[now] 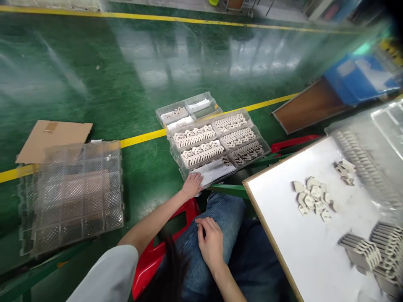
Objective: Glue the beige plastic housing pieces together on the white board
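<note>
The left hand (192,184) reaches out to the tray (176,157) ahead of the seated person, its fingers partly bent over the near left corner and the end of the paper (217,171); whether it grips the corner or only rests there, one cannot tell. The right hand (211,241) lies on the thigh of the jeans (228,209), fingers loosely curled, thumb apart from them, with nothing in its hold.

The tray is clear, in two columns of three compartments. Pale parts (201,153) fill five of them, many standing in slanted rows; the paper covers most of the near left one, a few parts showing at its far end. Just beyond stands a smaller-looking tray (206,112) with a few parts and white slips in it.

To the right is a white tabletop (267,209). A loose pile (315,195) of parts lies near its middle, a small cluster (345,172) beyond that, and packed rows (359,251) at the near right. Clear plastic trays are at the far right.

The person sits on a red stool (147,264). To the left stand clear trays in a stack (78,197), beside cardboard (59,136). The floor (141,167) is green, with yellow lines.
</note>
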Motion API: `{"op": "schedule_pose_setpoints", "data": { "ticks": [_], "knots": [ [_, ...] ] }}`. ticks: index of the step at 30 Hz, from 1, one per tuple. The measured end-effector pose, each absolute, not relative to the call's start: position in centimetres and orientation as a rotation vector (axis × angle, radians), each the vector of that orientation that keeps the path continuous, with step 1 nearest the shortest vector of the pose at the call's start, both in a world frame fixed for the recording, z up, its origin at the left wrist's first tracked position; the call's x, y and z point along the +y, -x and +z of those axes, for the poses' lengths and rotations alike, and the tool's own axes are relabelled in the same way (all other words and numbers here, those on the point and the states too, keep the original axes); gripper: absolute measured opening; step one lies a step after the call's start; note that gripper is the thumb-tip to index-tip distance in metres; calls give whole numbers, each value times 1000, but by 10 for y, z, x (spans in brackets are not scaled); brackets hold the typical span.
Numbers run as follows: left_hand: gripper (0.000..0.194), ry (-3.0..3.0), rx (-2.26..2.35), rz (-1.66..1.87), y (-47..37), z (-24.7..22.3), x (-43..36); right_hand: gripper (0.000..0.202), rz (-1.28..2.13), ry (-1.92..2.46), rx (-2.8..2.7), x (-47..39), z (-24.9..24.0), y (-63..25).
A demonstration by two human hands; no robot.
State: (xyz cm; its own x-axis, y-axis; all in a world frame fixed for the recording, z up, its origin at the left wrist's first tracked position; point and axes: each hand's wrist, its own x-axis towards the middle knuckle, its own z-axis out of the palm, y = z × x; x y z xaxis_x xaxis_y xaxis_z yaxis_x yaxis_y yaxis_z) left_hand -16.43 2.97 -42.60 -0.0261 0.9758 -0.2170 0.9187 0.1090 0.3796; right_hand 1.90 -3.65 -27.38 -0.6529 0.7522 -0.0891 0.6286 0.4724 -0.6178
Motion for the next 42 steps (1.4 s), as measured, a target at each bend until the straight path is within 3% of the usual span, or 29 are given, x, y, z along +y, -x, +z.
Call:
{"op": "schedule_pose_setpoints", "data": {
  "ticks": [20, 27, 42],
  "knots": [
    [50, -1859, 1786, 290, 152, -446, 68, 27, 929, 1180, -2569, -36, -274, -18],
    [38, -1884, 1808, 347, 172, -448, 85, 26, 932, 1183, -2573, -35, -275, -19],
    [53, -1930, 1831, 323, 150, -468, 92, 28, 954, 1197, -2586, -35, -275, -18]
  ]
}}
